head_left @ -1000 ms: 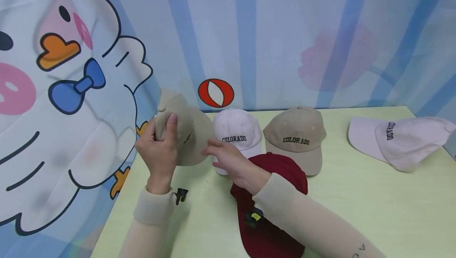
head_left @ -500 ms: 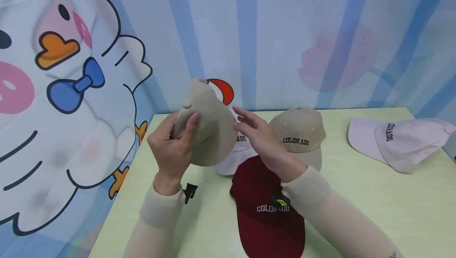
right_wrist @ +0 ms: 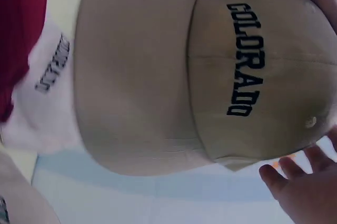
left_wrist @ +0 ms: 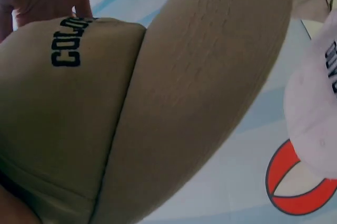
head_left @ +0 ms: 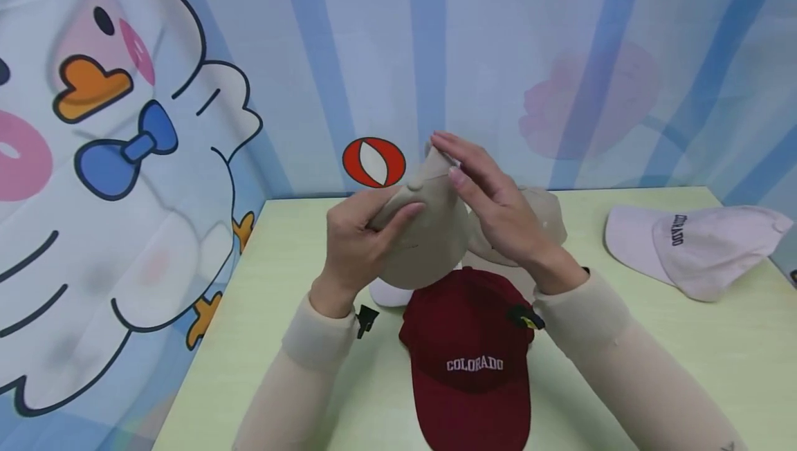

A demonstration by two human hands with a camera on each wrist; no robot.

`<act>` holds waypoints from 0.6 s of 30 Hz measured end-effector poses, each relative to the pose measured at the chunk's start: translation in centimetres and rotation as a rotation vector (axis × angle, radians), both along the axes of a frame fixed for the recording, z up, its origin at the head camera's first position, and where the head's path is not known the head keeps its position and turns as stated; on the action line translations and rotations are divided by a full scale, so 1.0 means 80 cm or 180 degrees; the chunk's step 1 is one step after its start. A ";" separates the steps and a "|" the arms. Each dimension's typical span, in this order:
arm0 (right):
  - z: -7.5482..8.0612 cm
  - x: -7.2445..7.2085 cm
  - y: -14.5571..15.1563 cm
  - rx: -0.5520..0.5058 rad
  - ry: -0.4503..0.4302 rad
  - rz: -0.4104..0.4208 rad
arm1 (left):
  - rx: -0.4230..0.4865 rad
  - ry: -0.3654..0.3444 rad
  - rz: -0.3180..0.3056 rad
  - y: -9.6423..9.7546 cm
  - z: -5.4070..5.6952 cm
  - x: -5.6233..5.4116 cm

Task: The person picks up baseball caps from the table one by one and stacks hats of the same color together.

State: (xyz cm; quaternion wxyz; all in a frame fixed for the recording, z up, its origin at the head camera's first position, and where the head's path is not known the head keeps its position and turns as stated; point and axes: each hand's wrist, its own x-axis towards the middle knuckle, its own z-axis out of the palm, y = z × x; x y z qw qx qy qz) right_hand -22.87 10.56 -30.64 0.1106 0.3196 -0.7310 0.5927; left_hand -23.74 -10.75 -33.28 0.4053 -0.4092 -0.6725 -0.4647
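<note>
A beige cap (head_left: pixel 429 243) is held up above the table, brim downward, with dark COLORADO lettering on its front panel in the right wrist view. My left hand (head_left: pixel 358 240) grips its crown, the thumb pressed on the fabric near the top button. At the cap's upper right edge, my right hand (head_left: pixel 495 198) has its fingers extended, thumb and fingertips at the fabric. In the right wrist view the right hand's fingers (right_wrist: pixel 287 171) are spread beside the crown. Below lies a maroon cap (head_left: pixel 473 340), brim toward me.
Behind the raised cap, a white cap (head_left: pixel 389 295) is mostly hidden, and another beige cap (head_left: pixel 542 212) is partly covered by my right hand. A pale pink cap (head_left: pixel 716 247) lies on its side at the right of the pale yellow table (head_left: pixel 654 361). A printed cloth backdrop (head_left: pixel 492 43) stands behind.
My left hand has carried the beige cap rightward and a little up, its brim turning downward. My right hand has moved right and up, from beside the brim to the crown's edge.
</note>
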 end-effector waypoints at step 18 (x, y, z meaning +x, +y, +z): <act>0.001 0.015 0.066 0.0262 0.0517 -0.0652 | -0.0755 0.0637 0.0255 0.061 -0.011 -0.049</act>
